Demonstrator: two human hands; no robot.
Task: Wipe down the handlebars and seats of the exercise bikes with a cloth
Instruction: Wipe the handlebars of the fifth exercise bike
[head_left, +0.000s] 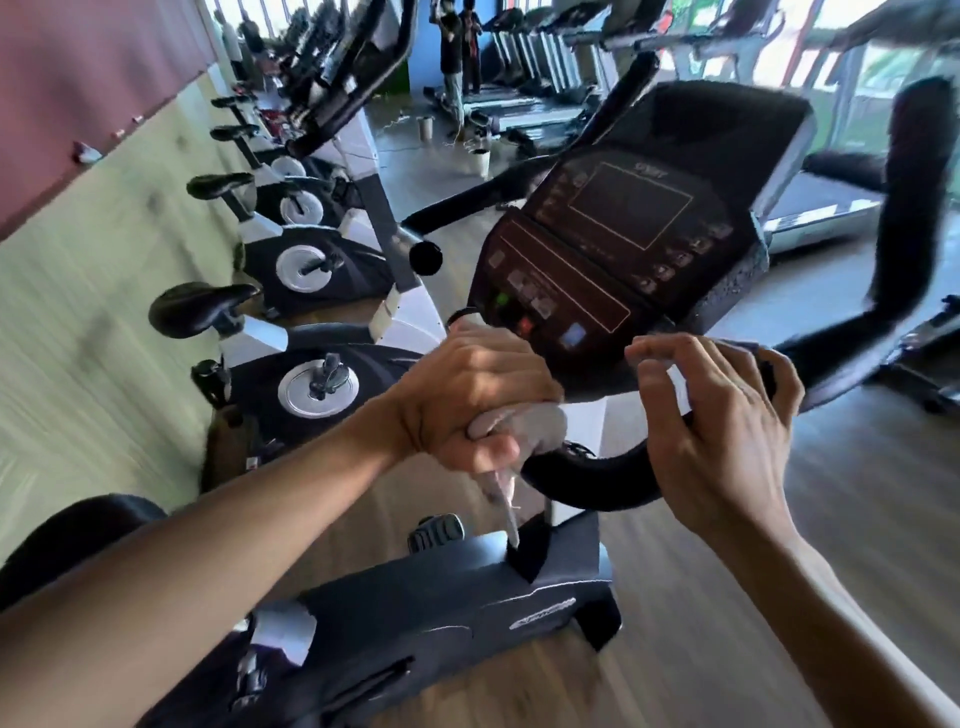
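Observation:
I stand at an exercise bike with a black handlebar (587, 480) that curves below its dark console (623, 249). My left hand (462, 395) grips a grey cloth (524, 426) wrapped round the left part of the handlebar, and a tail of cloth hangs down from my fist. My right hand (722, 426) curls round the right part of the same bar, just below the console. The bike's black seat (78, 535) shows partly at the lower left, behind my left forearm.
A row of more exercise bikes (311, 374) with black seats (200, 309) runs along the green wall at the left. Treadmills (810, 208) stand at the right and back. Two people (460, 52) stand far off by the windows. The floor is wood.

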